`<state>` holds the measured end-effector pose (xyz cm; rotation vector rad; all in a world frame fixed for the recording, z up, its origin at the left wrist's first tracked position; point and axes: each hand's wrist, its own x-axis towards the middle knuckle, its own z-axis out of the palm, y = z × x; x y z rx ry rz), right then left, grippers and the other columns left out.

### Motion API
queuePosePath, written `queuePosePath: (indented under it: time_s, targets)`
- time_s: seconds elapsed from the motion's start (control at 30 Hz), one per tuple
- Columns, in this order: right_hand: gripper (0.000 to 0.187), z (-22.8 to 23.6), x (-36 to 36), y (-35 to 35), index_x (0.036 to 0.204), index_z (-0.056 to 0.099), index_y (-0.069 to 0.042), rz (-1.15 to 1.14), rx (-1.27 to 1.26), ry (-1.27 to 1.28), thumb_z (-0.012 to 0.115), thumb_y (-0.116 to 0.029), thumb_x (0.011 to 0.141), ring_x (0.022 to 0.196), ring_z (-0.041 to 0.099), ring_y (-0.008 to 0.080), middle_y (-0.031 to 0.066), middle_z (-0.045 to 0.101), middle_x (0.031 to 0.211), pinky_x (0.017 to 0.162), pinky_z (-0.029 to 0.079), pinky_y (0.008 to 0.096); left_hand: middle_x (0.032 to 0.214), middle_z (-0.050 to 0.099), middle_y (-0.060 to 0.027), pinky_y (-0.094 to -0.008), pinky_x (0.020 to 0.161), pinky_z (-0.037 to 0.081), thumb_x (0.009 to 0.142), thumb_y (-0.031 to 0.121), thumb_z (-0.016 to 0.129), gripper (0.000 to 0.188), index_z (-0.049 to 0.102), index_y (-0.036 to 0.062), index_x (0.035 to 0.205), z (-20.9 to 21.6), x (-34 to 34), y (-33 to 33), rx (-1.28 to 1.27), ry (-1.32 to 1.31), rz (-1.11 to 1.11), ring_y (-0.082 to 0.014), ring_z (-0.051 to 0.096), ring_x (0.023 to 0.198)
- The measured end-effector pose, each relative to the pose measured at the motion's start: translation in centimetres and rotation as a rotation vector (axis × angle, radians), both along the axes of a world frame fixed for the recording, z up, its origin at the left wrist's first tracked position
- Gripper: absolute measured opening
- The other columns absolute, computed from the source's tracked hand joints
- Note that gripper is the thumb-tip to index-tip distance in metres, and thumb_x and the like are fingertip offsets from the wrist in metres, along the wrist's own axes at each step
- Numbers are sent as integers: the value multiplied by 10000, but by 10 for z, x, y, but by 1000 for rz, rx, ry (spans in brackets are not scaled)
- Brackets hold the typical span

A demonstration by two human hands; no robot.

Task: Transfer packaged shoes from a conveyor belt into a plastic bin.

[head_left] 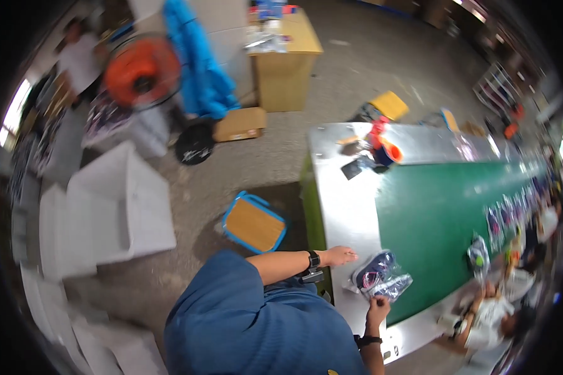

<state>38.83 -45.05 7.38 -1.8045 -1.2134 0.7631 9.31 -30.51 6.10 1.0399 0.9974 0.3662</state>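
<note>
Grey concrete floor (338,62) in a wide workshop; a long, silver metal counter (350,212) w/ a flat green belt (425,219) runs off to the R. On its near-L end, btwn the hands, sits a clear plastic bag of navy-and-pink shoes (372,275), the darker shoe's long axis slanting away to the R. L hand (339,255), fingers extended, nothing visible in it, is just L of the bag, apart. R hand (378,307) is nearer, fingers curled at the bag's near edge; can't tell if clamped.

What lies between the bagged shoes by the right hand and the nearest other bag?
Only the green work surface, from the bagged shoes to that bag, in the head view.
</note>
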Motion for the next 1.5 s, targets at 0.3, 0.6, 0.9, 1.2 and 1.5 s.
queuePosePath:
  time_s: [0.3, 0.6, 0.9, 1.2, 1.5]
  targets:
    - [176, -91, 58, -14, 870, 600, -24, 63, -82, -180, 770, -68, 859, 726, 562, 171, 47, 605, 798, 697, 497, 334, 687, 625, -16, -383, 571, 497, 960, 393, 681, 332, 691, 71, 879, -84, -183, -303, -215, 212, 943, -190, 611, 645]
    - [389, -49, -9, -49, 1105, 640, 102, -154, -57, -335, 676, -248, 941, 988, 662, 383, 273, 683, 1071, 886, 516, 470, 735, 649, -82, -404, 444, 410, 921, 252, 608, 209, 682, 56, 919, -117, -262, -664, -629, 432, 1407, -234, 614, 572]
    - [363, -83, -214, -110, 998, 626, 104, 88, 23, -248, 608, -252, 931, 886, 668, 362, 236, 687, 989, 805, 528, 482, 971, 692, -51, -372, 727, 582, 978, 294, 691, 357, 612, 98, 1265, -91, -321, -833, -489, -161, 1858, -211, 693, 830]
    - [122, -103, -599, -237, 983, 659, -63, 941, -641, 138, 713, -149, 915, 578, 604, 130, 23, 608, 729, 445, 474, 267, 884, 682, -56, -307, 588, 528, 995, 239, 634, 279, 661, 36, 1184, -71, -451, -1015, -553, -70, 2418, -159, 652, 695]
    - [123, -126, -891, -311, 806, 669, -57, 1396, -723, -59, 668, -139, 899, 560, 560, 127, 39, 618, 685, 465, 420, 305, 1019, 698, -115, -396, 695, 589, 1019, 299, 604, 325, 594, 48, 1226, -92, -514, -1101, -604, -406, 2494, -247, 697, 874]
